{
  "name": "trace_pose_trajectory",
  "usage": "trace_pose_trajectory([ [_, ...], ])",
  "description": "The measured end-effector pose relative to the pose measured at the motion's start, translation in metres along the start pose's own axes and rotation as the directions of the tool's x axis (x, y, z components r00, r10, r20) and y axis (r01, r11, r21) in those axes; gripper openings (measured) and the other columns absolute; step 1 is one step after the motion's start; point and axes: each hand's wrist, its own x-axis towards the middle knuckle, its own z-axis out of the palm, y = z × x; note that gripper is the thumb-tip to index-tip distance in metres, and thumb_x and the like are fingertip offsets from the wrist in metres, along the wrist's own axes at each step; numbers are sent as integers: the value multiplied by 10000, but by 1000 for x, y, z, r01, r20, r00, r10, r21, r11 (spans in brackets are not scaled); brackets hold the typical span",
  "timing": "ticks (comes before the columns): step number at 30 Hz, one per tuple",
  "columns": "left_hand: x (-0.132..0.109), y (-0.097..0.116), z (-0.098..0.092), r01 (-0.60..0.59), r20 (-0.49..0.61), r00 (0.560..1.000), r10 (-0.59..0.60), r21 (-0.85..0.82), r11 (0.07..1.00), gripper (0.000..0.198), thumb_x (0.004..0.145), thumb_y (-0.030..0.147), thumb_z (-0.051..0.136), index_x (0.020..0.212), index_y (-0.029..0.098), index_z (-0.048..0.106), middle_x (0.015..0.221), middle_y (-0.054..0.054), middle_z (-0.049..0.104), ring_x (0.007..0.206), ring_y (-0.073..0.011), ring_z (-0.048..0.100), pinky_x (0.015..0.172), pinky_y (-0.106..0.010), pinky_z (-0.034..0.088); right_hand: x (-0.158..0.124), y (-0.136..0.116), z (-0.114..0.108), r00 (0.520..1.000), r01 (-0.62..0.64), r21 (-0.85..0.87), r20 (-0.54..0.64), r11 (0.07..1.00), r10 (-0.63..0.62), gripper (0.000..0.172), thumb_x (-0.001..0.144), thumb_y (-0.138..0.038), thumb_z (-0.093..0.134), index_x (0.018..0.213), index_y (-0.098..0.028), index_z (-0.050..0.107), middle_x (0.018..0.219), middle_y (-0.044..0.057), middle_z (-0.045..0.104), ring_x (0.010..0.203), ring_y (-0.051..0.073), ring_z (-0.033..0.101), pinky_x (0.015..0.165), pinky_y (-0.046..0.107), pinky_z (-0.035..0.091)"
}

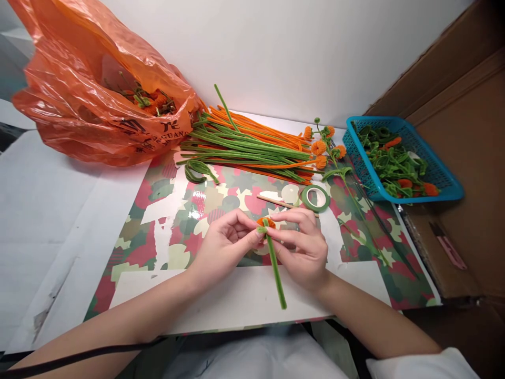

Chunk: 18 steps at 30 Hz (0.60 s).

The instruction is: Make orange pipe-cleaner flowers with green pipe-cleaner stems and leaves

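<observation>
Low over the front of the work board, both hands meet at a small orange pipe-cleaner pumpkin (270, 222). A green pipe cleaner (276, 271) lies against it, its long free end hanging down toward me. My left hand (229, 239) pinches the pumpkin's left side and the green piece between thumb and forefinger. From the right, my right hand (302, 245) closes its fingertips on the pumpkin and the green pipe cleaner. Fingertips partly cover the joint between the two. Just beyond my right hand are a roll of green tape (326, 201) and a thin wooden stick (282, 203).
Green pipe cleaners (252, 145) and orange pipe cleaners (272, 131) lie in a bundle at the back. An orange plastic bag (90, 116) stands at left. At right, a blue basket (430, 197) holds green and orange pieces, near a stem with orange pumpkins (319, 148). A cardboard box (469, 131) borders the right.
</observation>
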Motion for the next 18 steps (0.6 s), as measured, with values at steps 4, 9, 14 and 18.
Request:
trace_pose_trajectory([
  [4,-2,1,2,-20,-8,1000,20,4,1000,253,734,296,799,732,164,583,695,19,685,611,-118,683,582,-234,613,1,-3,1,1000,2,-3,-15,1000,-2,189,817,-141,689,921,-286,749,976,53,717,905,224,613,807,445,510],
  [9,-3,-2,0,-59,2,998,59,54,997,208,761,259,771,775,175,582,742,18,657,635,-118,687,587,-217,606,1,-7,1,999,27,-38,-18,999,-28,251,820,-119,651,982,-288,741,991,59,710,914,227,614,806,443,513],
  [14,-4,-8,-2,-114,116,987,111,19,993,237,770,128,749,870,216,554,858,39,640,704,-100,710,669,-198,613,-1,-8,-1,999,48,-73,-7,996,-48,313,834,-96,564,1034,-277,722,1031,69,695,940,238,606,809,446,515],
  [18,-4,-13,-2,-247,113,965,237,82,965,455,631,45,835,930,235,549,926,45,597,779,-117,699,734,-233,622,-1,-8,-1,998,57,-70,6,996,-57,345,835,-85,544,1073,-269,713,1050,76,686,951,242,598,817,445,516],
])
